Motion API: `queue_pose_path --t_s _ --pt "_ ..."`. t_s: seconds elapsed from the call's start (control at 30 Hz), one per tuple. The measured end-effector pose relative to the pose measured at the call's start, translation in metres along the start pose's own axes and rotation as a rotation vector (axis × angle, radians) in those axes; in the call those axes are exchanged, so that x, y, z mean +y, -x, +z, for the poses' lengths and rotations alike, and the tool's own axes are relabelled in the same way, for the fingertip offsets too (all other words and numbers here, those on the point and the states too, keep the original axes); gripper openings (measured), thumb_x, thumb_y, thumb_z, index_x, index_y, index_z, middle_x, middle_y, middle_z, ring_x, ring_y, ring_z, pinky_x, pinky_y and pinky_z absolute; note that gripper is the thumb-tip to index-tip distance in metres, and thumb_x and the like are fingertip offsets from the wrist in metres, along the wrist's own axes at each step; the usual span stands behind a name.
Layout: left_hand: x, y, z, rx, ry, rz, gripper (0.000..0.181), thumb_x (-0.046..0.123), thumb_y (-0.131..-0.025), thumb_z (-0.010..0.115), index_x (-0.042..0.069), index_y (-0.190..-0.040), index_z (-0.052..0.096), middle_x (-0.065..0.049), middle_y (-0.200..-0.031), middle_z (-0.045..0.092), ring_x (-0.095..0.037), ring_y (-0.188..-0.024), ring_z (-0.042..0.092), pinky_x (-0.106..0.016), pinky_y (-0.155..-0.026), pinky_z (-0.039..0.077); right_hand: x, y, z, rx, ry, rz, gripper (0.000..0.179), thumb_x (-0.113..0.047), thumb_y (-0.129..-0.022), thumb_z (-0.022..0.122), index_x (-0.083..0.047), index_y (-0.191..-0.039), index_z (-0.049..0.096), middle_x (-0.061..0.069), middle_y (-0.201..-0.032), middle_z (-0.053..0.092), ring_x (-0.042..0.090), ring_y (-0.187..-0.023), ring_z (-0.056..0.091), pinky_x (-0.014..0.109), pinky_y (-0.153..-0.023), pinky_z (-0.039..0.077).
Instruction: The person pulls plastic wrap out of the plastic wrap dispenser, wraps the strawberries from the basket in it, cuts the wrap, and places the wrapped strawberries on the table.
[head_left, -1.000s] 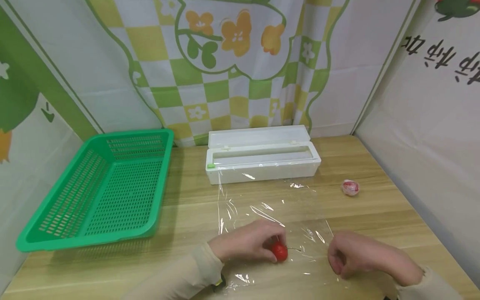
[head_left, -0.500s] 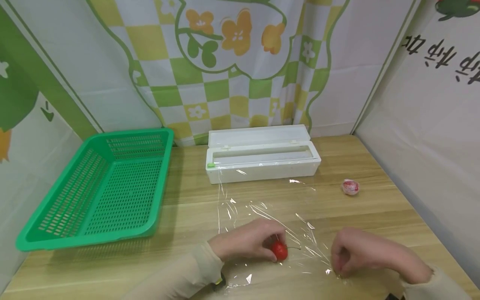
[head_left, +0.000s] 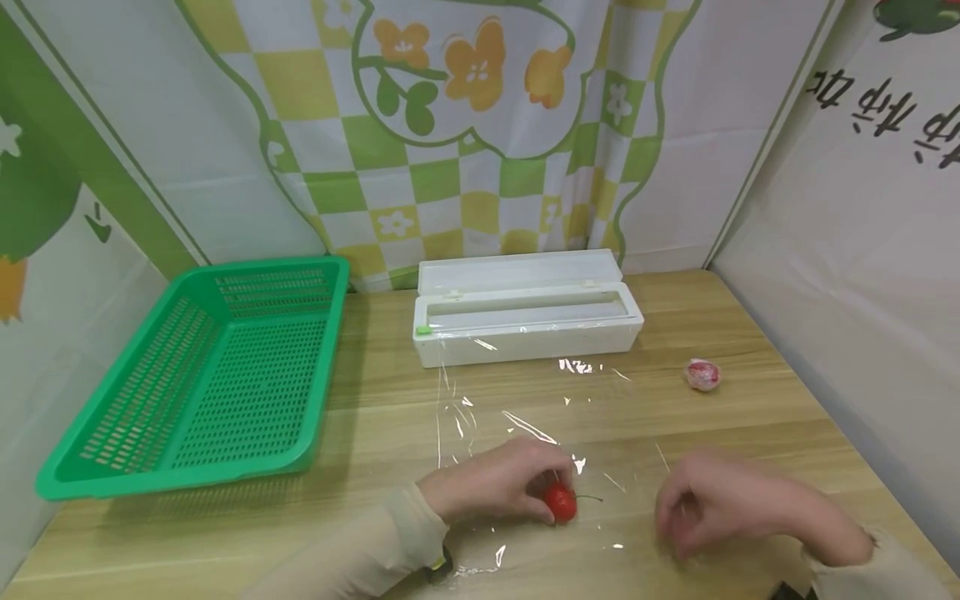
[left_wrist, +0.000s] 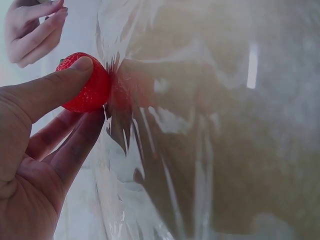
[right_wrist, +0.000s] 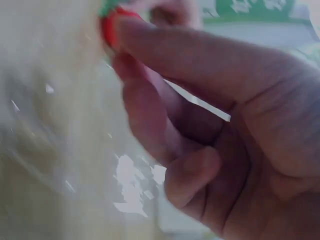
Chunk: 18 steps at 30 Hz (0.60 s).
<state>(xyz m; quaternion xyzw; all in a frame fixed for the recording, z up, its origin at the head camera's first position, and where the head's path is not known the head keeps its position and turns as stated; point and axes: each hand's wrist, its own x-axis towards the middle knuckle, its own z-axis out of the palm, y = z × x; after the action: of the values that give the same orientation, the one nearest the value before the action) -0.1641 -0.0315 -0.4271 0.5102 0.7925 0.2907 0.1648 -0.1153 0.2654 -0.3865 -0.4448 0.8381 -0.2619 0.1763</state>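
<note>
In the head view my left hand (head_left: 498,483) pinches a red strawberry (head_left: 561,502) with a thin stem, at the front of a sheet of cling film (head_left: 517,400). The left wrist view shows the thumb (left_wrist: 60,87) on one side of the strawberry (left_wrist: 87,95) and fingers beneath, its base against creased film (left_wrist: 175,125). My right hand (head_left: 720,504), blurred, hovers by the film's right edge with fingers bent. In the right wrist view its thumb (right_wrist: 180,50) overlaps the strawberry (right_wrist: 107,30); I cannot tell whether film is between the fingertips.
Behind the film stands a white cling film box (head_left: 528,342), its lid (head_left: 517,271) raised, with the sheet running out over its front. A green basket (head_left: 318,400) is at the left. One small red-and-white film-wrapped item (head_left: 702,375) lies at the right on the wooden table (head_left: 757,417).
The creases running toward my right fingertips half a second ago have relaxed, and that hand has shifted slightly. My left hand keeps the strawberry in place.
</note>
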Motion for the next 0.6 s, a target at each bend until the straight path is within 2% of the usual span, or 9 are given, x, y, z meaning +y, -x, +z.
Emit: queue_pose_path --t_s 0.07,0.17,0.33,0.5,0.6 --pt "0.0 0.0 0.0 0.0 0.015 0.004 0.029 0.009 -0.076 0.084 0.013 -0.098 0.064 0.004 -0.098 0.067 0.006 -0.09 0.06 -0.008 -0.086 0.048 -0.002 -0.009 0.009 0.023 0.086 -0.06 0.019 -0.02 -0.07 0.085 -0.028 -0.083 0.075 -0.02 -0.07 0.065 -0.015 -0.066 0.047 0.001 -0.056 0.037" --pt "-0.001 0.001 -0.001 0.01 -0.016 0.02 0.03 0.011 -0.076 0.084 0.015 -0.098 0.064 0.006 -0.097 0.066 0.006 -0.09 0.058 -0.008 -0.087 0.047 -0.008 -0.022 0.023 0.037 0.179 -0.093 0.021 -0.025 -0.068 0.086 -0.029 -0.084 0.074 -0.022 -0.073 0.064 -0.014 -0.066 0.048 -0.002 -0.059 0.034" --pt "-0.002 0.001 -0.001 0.018 -0.044 0.031 0.032 0.014 -0.075 0.085 0.016 -0.099 0.064 0.006 -0.097 0.067 0.005 -0.091 0.058 -0.007 -0.086 0.047 -0.019 -0.038 0.041 0.075 0.39 -0.129 0.026 -0.033 -0.062 0.087 -0.032 -0.076 0.066 -0.024 -0.069 0.053 -0.012 -0.062 0.038 -0.001 -0.058 0.025" --pt "-0.002 0.0 0.0 0.009 -0.007 0.029 0.031 0.011 -0.075 0.084 0.014 -0.097 0.062 0.005 -0.098 0.068 0.006 -0.09 0.062 -0.006 -0.084 0.049 -0.024 -0.044 0.05 0.097 0.52 -0.101 0.035 -0.04 -0.059 0.087 -0.031 -0.075 0.057 -0.022 -0.069 0.043 -0.005 -0.058 0.03 0.01 -0.053 0.021" --pt "-0.002 0.0 0.001 0.01 -0.011 0.035 0.031 0.011 -0.075 0.084 0.014 -0.097 0.061 0.005 -0.099 0.068 0.007 -0.091 0.062 -0.005 -0.084 0.048 -0.025 -0.046 0.054 0.103 0.546 -0.078 0.034 -0.034 -0.06 0.085 -0.031 -0.073 0.054 -0.021 -0.068 0.04 -0.003 -0.056 0.028 0.012 -0.051 0.02"
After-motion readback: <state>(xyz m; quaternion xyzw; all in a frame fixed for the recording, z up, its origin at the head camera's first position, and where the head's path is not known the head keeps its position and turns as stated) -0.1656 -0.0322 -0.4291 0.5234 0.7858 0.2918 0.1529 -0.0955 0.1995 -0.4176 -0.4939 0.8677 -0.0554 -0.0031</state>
